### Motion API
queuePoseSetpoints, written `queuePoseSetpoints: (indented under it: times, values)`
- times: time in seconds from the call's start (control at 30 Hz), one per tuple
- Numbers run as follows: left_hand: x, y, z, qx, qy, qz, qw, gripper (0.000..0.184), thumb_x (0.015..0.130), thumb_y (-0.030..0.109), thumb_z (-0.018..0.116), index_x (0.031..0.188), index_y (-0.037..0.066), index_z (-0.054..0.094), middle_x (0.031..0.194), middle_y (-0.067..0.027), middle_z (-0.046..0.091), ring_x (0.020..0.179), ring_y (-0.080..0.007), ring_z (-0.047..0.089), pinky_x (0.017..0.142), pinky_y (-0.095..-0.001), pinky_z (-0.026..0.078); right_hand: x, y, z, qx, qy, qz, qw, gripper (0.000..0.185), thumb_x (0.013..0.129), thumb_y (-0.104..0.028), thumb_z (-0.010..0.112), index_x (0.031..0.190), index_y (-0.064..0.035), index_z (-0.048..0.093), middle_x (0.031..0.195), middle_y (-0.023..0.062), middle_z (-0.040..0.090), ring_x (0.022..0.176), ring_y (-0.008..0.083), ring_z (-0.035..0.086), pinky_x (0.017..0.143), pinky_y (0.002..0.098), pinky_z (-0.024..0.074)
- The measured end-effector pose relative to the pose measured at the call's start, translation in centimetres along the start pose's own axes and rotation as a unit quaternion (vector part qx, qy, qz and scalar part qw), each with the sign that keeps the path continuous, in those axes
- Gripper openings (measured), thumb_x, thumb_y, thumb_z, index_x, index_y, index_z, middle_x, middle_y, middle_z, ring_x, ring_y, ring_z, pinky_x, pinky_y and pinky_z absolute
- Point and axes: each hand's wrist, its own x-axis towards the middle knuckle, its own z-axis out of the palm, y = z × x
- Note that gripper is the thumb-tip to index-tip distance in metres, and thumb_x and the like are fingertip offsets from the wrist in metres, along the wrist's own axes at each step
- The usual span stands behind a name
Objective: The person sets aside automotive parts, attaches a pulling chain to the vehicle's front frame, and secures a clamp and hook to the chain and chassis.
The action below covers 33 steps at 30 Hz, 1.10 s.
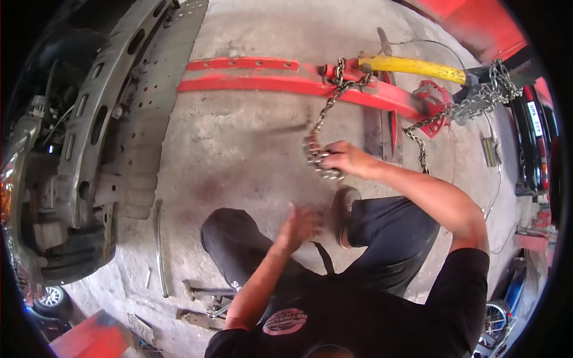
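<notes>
- My right hand is closed on a bunched length of chain.
- The chain runs up from my grip to the red beam, looping over it beside the yellow bar.
- My left hand, blurred, is open, apart from my right, between my knees.
- My shoe is near the chain's lower end.
</notes>
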Motion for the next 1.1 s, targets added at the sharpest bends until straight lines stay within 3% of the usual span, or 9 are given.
queuePoseSetpoints:
  times: [0.17,0.2,0.27,0.37,0.47,0.53,0.6,0.93,1.1]
  values:
    - [-5.6,8.3,-1.1,-0.108,-0.049,0.189,0.975,0.084,0.092,0.071,0.022,0.143,0.005,0.033,0.138,-0.0172,0.047,0.129,-0.0346,0.042,0.112,-0.0547,0.023,2.1,-5.6,12.2,0.057,0.057,-0.196,0.977,0.034,0.083,-0.023,0.057,0.111,-0.0038,0.058,0.091,0.0126,0.063,0.085,0.0210,0.060,0.078,0.0367,0.0474]
    - [-8.2,9.5,-0.5,-0.119,0.022,0.182,0.976,0.075,0.095,0.066,0.027,0.138,0.006,0.042,0.135,-0.0152,0.051,0.128,-0.0296,0.045,0.112,-0.0505,0.026,1.2,-8.1,14.3,0.153,0.022,-0.161,0.975,0.029,0.083,-0.019,0.057,0.107,-0.0041,0.057,0.091,0.0109,0.062,0.083,0.0194,0.060,0.076,0.0357,0.0474]
    - [-9.5,8.9,-4.7,-0.226,-0.073,0.256,0.937,0.066,0.097,0.059,0.033,0.134,0.007,0.048,0.129,-0.0127,0.056,0.122,-0.0254,0.051,0.107,-0.0455,0.034,1.4,-9.3,19.5,0.242,0.030,-0.199,0.949,0.026,0.084,-0.017,0.057,0.105,-0.0035,0.055,0.088,0.0121,0.062,0.083,0.0208,0.061,0.076,0.0360,0.0477]
    - [-13.3,9.7,-3.2,-0.180,0.064,0.351,0.917,0.051,0.098,0.049,0.040,0.121,0.007,0.057,0.109,-0.0102,0.065,0.095,-0.0223,0.064,0.083,-0.0382,0.052,1.4,-10.2,24.0,0.262,0.051,-0.191,0.945,0.032,0.085,-0.015,0.058,0.114,-0.0011,0.054,0.097,0.0130,0.060,0.095,0.0224,0.058,0.083,0.0354,0.0464]
    - [-14.4,9.1,-14.7,-0.171,0.105,0.366,0.909,0.039,0.100,0.038,0.041,0.116,0.007,0.059,0.109,-0.0111,0.064,0.101,-0.0233,0.062,0.089,-0.0421,0.051,-1.0,-11.8,25.3,0.241,0.077,-0.231,0.939,0.030,0.086,-0.013,0.058,0.114,-0.0017,0.055,0.101,0.0169,0.061,0.098,0.0268,0.059,0.086,0.0358,0.0455]
    - [-16.7,10.0,-13.7,-0.247,-0.062,0.377,0.891,0.036,0.100,0.037,0.042,0.110,0.005,0.058,0.098,-0.0108,0.063,0.091,-0.0246,0.062,0.083,-0.0410,0.052,-1.0,-10.2,25.6,0.266,-0.002,-0.176,0.948,0.029,0.088,-0.008,0.056,0.115,0.0009,0.053,0.106,0.0154,0.059,0.099,0.0265,0.058,0.088,0.0385,0.0448]
    - [-18.8,11.6,-11.0,-0.245,0.210,0.480,0.816,0.034,0.100,0.036,0.043,0.107,0.005,0.056,0.092,-0.0103,0.060,0.085,-0.0261,0.061,0.079,-0.0417,0.053,-0.2,-10.7,25.4,0.413,-0.038,-0.097,0.905,0.027,0.091,-0.007,0.053,0.117,-0.0002,0.051,0.105,0.0074,0.056,0.092,0.0196,0.060,0.077,0.0323,0.0518]
    - [-27.2,21.1,-13.2,-0.170,0.312,0.703,0.616,0.030,0.100,0.023,0.050,0.111,-0.004,0.052,0.099,-0.0146,0.060,0.082,-0.0317,0.064,0.071,-0.0507,0.057,9.0,-12.2,27.5,0.463,-0.095,0.007,0.881,0.022,0.089,-0.014,0.060,0.102,0.0034,0.054,0.089,0.0140,0.064,0.076,0.0253,0.067,0.067,0.0386,0.0580]
    - [-27.7,24.8,-12.6,-0.236,0.427,0.631,0.604,0.022,0.096,0.014,0.054,0.109,-0.004,0.056,0.102,-0.0146,0.060,0.083,-0.0273,0.062,0.066,-0.0486,0.060,11.0,-10.6,24.6,0.186,-0.017,-0.151,0.971,0.021,0.091,-0.015,0.059,0.104,0.0023,0.060,0.084,0.0158,0.067,0.071,0.0285,0.066,0.066,0.0368,0.0565]
